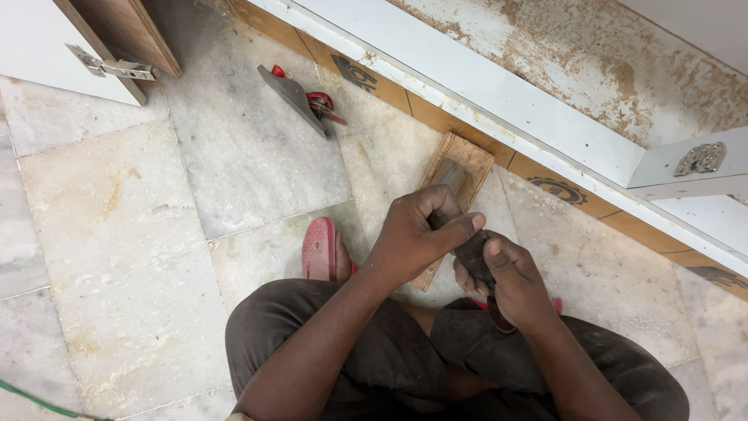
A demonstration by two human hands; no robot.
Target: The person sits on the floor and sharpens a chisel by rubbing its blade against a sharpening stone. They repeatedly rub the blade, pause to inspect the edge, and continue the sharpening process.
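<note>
I squat on a marble floor. A wooden block [467, 160] with a grey stone [450, 173] set in its top lies on the floor in front of me. My left hand [413, 234] is closed over a dark tool [473, 251] at the near end of the block, thumb pressed along it. My right hand [516, 284] grips the same tool's handle just behind. The tool's tip is hidden under my left hand.
A hand plane [300, 97] with a red part lies on the floor at the back. A white cabinet frame [499, 93] with a metal hinge [701, 158] runs along the right. A door with a hinge [113, 68] stands top left. Red sandal [319, 249] on my foot.
</note>
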